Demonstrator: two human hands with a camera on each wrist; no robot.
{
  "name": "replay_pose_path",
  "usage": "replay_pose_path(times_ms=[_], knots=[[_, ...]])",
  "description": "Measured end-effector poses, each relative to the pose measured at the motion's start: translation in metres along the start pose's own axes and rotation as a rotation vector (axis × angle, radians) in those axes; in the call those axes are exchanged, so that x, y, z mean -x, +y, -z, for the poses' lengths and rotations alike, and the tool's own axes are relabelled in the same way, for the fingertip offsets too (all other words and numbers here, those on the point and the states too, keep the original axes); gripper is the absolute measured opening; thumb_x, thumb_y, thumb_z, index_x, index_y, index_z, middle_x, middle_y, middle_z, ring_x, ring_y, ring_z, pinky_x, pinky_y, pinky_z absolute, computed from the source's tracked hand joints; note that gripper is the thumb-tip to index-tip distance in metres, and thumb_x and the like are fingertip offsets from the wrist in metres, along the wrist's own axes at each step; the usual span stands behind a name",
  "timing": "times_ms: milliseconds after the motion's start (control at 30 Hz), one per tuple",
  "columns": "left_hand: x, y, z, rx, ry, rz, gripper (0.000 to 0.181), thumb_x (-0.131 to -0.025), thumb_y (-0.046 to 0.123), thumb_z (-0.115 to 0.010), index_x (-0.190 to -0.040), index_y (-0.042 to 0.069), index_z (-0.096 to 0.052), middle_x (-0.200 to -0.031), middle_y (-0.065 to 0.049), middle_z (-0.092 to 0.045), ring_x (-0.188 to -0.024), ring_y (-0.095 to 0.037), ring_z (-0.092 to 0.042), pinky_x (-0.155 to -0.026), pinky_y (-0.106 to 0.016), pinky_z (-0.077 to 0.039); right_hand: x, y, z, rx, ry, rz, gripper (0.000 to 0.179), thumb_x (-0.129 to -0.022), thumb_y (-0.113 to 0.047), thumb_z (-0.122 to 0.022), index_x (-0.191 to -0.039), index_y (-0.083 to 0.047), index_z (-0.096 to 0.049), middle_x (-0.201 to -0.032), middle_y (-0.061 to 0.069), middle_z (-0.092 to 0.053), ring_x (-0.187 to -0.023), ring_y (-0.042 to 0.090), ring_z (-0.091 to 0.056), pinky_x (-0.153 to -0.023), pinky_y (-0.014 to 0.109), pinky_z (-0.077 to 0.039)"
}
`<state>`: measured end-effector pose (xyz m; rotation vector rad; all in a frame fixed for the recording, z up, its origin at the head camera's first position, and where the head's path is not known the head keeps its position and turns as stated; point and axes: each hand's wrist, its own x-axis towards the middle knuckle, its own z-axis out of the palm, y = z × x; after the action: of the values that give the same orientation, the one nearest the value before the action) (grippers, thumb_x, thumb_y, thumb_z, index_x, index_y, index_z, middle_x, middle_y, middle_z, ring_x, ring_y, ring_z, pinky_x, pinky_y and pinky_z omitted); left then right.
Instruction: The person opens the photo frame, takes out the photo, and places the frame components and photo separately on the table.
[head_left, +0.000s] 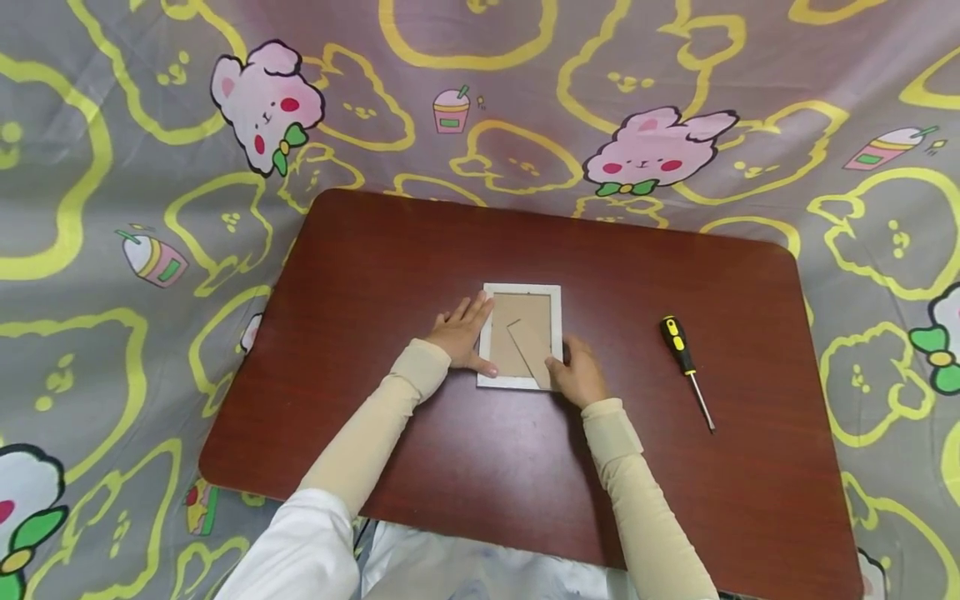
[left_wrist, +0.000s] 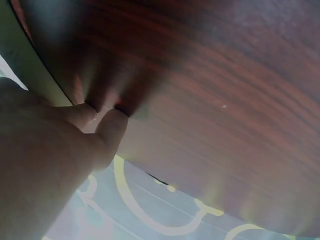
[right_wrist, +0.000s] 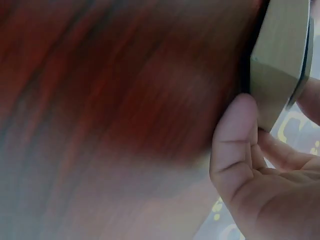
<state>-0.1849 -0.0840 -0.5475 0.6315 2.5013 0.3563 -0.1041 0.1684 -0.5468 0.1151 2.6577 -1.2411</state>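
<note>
A small white picture frame lies on the table with its brown backing board facing up. A flap-like easel stand slants across the board. My left hand rests along the frame's left side, fingers straight and spread, thumb at the lower left corner. On the opposite side my right hand grips the lower right edge, its thumb on top by the foot of the stand. The right wrist view shows curled fingers against the frame's side wall. In the left wrist view, fingertips touch down beside the frame.
A black and yellow screwdriver lies to the right of the frame, its shaft pointing toward the table's front. The dark red-brown table has rounded corners. Patterned cloth hangs behind it and at both sides.
</note>
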Motion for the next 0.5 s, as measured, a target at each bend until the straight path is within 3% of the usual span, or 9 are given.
replay_pose_path(times_ms=[167, 333, 500], knots=[[0.002, 0.002, 0.003, 0.015, 0.004, 0.003, 0.139, -0.067, 0.071, -0.080, -0.163, 0.022, 0.007, -0.167, -0.002, 0.014, -0.153, -0.032, -0.001, -0.115, -0.061, -0.017, 0.001, 0.000, 0.002, -0.111, 0.017, -0.044, 0.055, -0.095, -0.013, -0.066, -0.143, 0.007, -0.046, -0.109, 0.028, -0.061, -0.101, 0.039, -0.058, -0.091, 0.052, -0.046], [0.001, 0.007, 0.008, 0.033, 0.013, 0.006, 0.138, -0.067, 0.069, -0.082, -0.164, 0.020, 0.004, -0.168, -0.003, 0.011, -0.153, -0.034, -0.005, -0.113, -0.063, -0.018, -0.001, 0.001, 0.004, -0.196, 0.020, -0.104, 0.060, -0.095, -0.013, -0.068, -0.145, 0.006, -0.043, -0.106, 0.023, -0.060, -0.087, 0.028, -0.057, -0.076, 0.037, -0.049], [-0.004, 0.011, 0.011, 0.097, 0.026, 0.024, 0.126, -0.078, 0.068, -0.075, -0.164, 0.019, 0.004, -0.168, -0.003, 0.009, -0.153, -0.032, -0.006, -0.114, -0.066, -0.016, -0.003, -0.004, 0.009, -0.312, -0.011, -0.139, 0.062, -0.093, -0.011, -0.068, -0.145, 0.011, -0.042, -0.086, 0.011, -0.057, -0.058, 0.014, -0.052, -0.053, 0.025, -0.045]])
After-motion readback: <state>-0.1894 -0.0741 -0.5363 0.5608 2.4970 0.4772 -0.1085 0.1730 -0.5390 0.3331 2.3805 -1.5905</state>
